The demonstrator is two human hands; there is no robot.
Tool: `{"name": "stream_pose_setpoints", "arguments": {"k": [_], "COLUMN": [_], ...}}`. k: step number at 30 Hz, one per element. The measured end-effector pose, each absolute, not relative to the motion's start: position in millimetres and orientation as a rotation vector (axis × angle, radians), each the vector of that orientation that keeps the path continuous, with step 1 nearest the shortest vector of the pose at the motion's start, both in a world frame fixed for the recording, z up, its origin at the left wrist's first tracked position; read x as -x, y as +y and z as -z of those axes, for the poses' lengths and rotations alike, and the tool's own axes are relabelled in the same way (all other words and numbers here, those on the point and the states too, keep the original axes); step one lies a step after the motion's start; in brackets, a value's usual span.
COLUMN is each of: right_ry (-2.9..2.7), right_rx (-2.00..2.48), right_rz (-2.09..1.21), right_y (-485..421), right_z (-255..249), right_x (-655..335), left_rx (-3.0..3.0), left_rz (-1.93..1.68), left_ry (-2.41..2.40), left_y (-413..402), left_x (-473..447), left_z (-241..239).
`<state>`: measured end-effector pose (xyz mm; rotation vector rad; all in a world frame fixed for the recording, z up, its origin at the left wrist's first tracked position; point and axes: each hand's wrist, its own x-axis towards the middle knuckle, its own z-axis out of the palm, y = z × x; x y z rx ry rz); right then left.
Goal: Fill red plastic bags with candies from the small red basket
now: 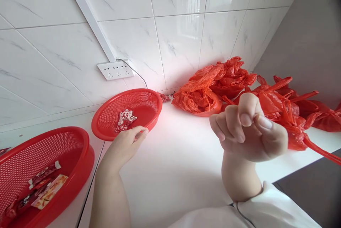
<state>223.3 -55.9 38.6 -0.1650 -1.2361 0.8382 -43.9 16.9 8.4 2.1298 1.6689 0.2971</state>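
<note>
My left hand (130, 144) is at the front rim of the farther red plastic basket (102, 117). Its thumb and fingers bend together in a pinch; whether they touch the rim I cannot tell. Inside that basket lie several small red-and-white printed packets (125, 117). Raised above the white tabletop, my right hand (249, 130) has its fingers curled in and the thumb pressed against the index finger. Anything between those fingertips is too small or hidden to make out. Behind it sit knotted red plastic bags (279, 109).
A nearer red basket (82, 160) at the lower left contains several snack packets (50, 191). Crumpled red plastic bags (199, 93) lie against the tiled wall. A wall socket panel (115, 70) has a grey cable (137, 72) running down behind the farther basket.
</note>
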Motion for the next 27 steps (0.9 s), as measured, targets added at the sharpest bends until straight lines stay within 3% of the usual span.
{"name": "stream_pose_setpoints", "arguments": {"k": [16,21,27], "right_ry": [-1.294,-1.281,-0.824], "right_rx": [0.565,1.017,1.347], "right_rz": [-0.769,-0.867,-0.692], "right_y": [-53.6,-42.5,-67.5], "right_z": [-19.6,35.9,119.8], "right_x": [-237.4,-279.4,-348.7], "left_rx": [-2.153,-2.316,-2.591], "left_rz": [-0.356,-0.494,-0.785], "left_ry": [1.621,1.282,1.021], "left_y": [19.5,51.0,126.1], "left_x": [36.5,-14.5,-121.7], "left_z": [-3.5,14.0,22.3]}}
